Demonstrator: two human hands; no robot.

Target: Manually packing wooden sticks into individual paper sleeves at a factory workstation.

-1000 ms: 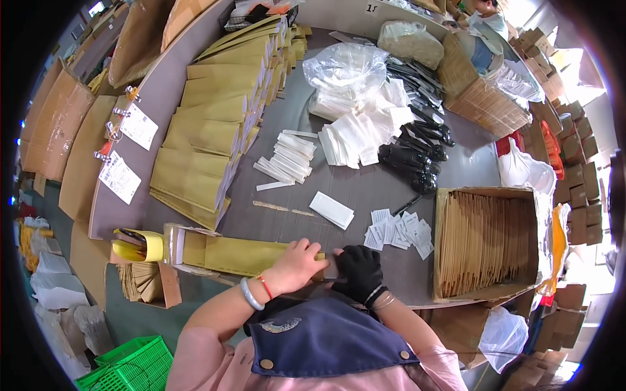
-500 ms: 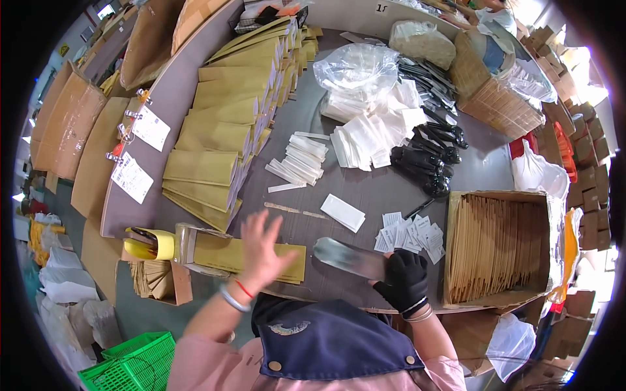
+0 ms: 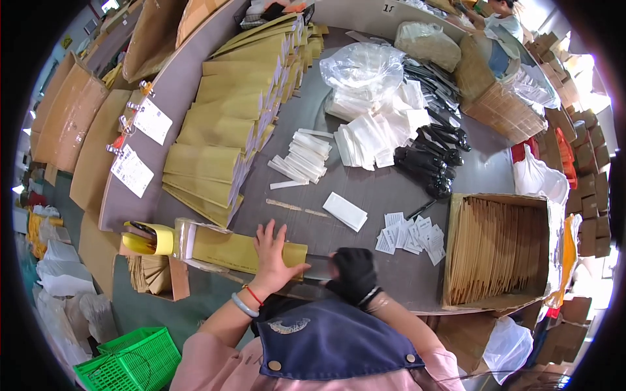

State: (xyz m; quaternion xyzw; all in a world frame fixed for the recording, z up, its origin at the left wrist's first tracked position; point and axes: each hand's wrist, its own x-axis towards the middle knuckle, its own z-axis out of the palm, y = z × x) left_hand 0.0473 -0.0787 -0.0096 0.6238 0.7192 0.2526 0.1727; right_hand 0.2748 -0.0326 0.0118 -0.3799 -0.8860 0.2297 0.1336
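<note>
My left hand [image 3: 272, 257], bare with a red cord and a bangle at the wrist, lies with spread fingers on the right part of a flat yellow-brown envelope [image 3: 225, 251] at the table's front edge. My right hand [image 3: 355, 274], in a black glove, is curled close to the envelope's right end and slightly blurred. A greyish see-through packet [image 3: 317, 266] shows dimly between the two hands, at the right hand's thumb; the rest is hidden. A white folded slip [image 3: 345, 212] lies beyond them. Small printed cards [image 3: 412, 234] are fanned out to the right.
Rows of yellow-brown envelopes [image 3: 208, 130] lean at the left. White slips [image 3: 303, 159], white sleeves [image 3: 375, 137] and black wrapped items [image 3: 424, 166] lie in the middle. A carton of brown envelopes [image 3: 499, 251] stands right, a yellow holder [image 3: 149, 240] left. A green crate [image 3: 130, 358] is below.
My right hand has moved left with the greyish packet, from beside the cards to the envelope's right end. My left hand has come down onto the envelope.
</note>
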